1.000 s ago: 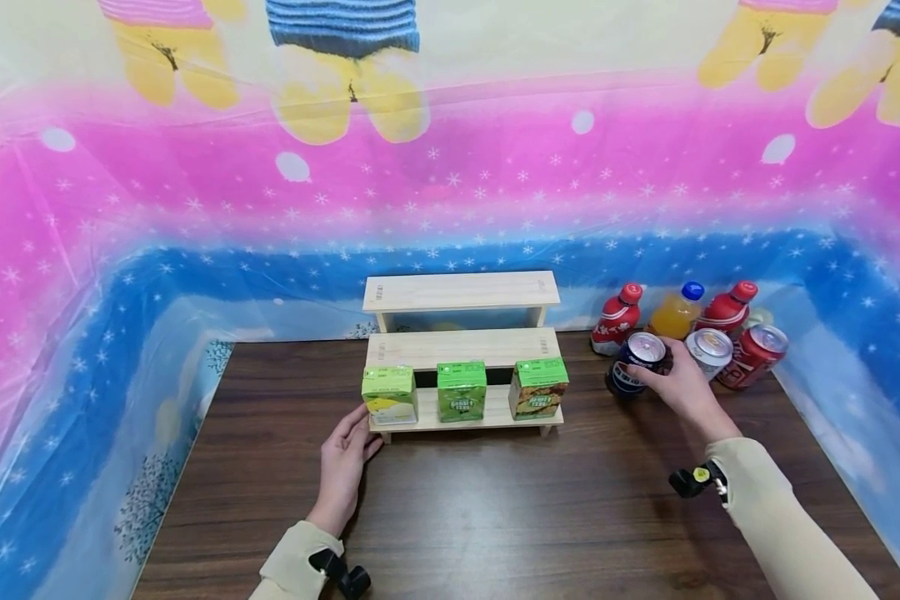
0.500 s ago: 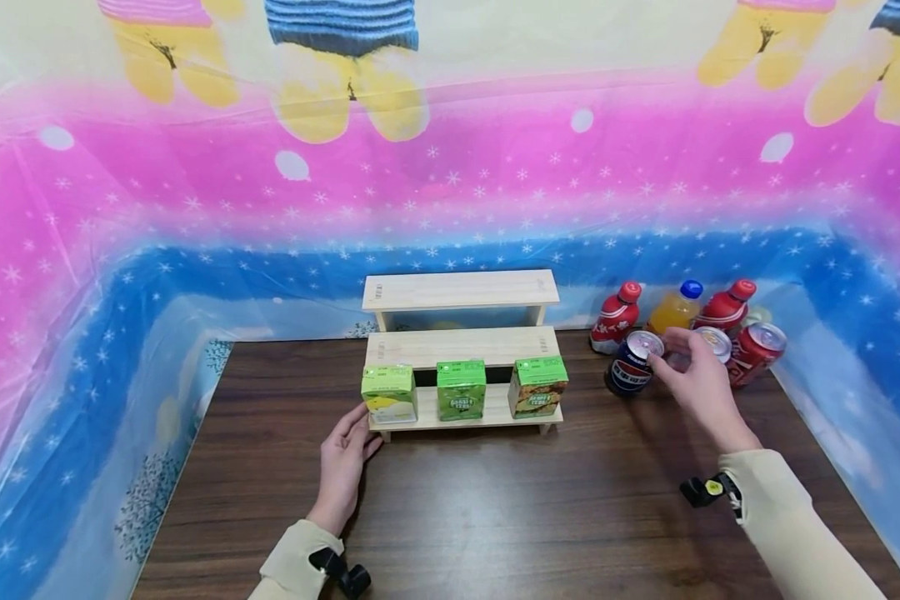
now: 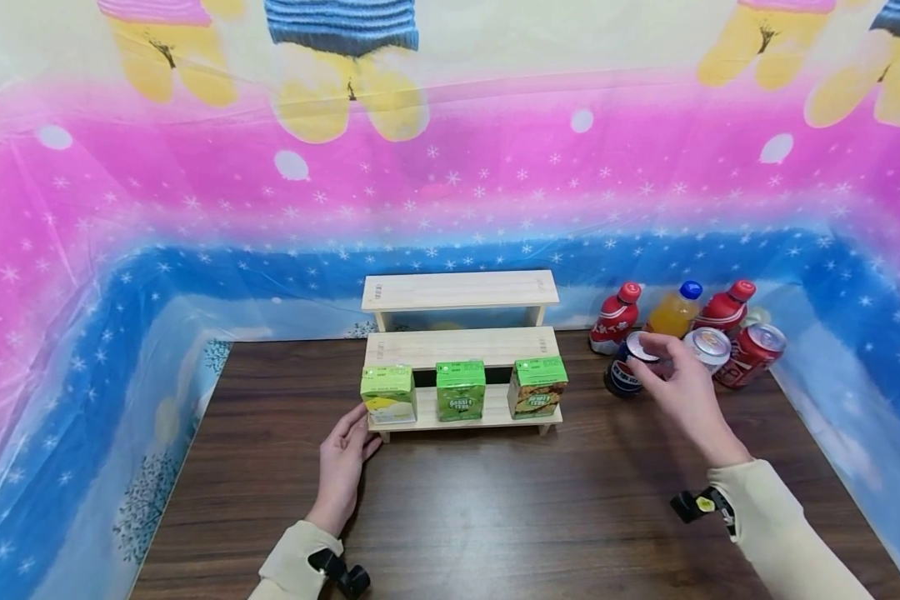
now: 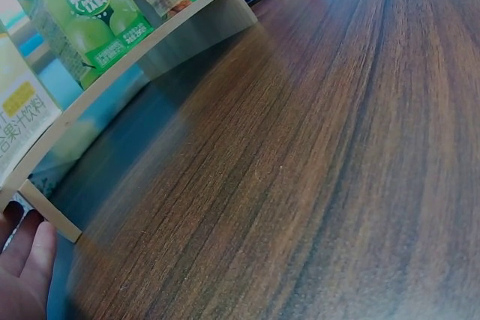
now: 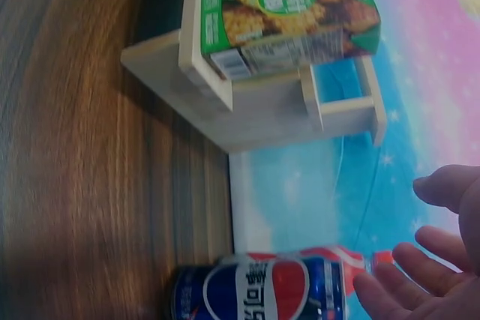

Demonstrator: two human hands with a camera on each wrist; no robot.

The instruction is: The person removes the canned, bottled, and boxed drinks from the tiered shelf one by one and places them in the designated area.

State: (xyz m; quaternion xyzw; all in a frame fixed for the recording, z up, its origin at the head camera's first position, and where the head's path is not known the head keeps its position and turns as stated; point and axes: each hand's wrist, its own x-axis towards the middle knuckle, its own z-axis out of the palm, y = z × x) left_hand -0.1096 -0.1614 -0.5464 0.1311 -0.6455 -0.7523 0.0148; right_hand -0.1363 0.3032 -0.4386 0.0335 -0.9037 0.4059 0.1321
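A three-step wooden shelf [image 3: 461, 350] stands on the table. On its lowest step are three juice boxes: a yellow-green one [image 3: 388, 393], a green one [image 3: 461, 390] and a brown-and-green pineapple one [image 3: 538, 387]. My left hand [image 3: 341, 471] touches the shelf's left end, fingers loosely extended beside the leg in the left wrist view. My right hand [image 3: 686, 392] hovers over a dark blue Pepsi can [image 5: 259, 290], which stands upright; its fingers are spread near the can's top and hold nothing. From the head camera, the hand partly hides that can.
Behind the Pepsi can stand a red-labelled bottle [image 3: 615, 318], an orange drink bottle [image 3: 673, 310] and another red bottle [image 3: 726, 307]. Right of it are a silver can [image 3: 711, 346] and a red can [image 3: 752, 356]. A patterned cloth [image 3: 420, 192] rises behind the table.
My right hand let go of the Pepsi can, drew right toward the silver can, then came back left over the Pepsi. My left hand has stayed at the shelf.
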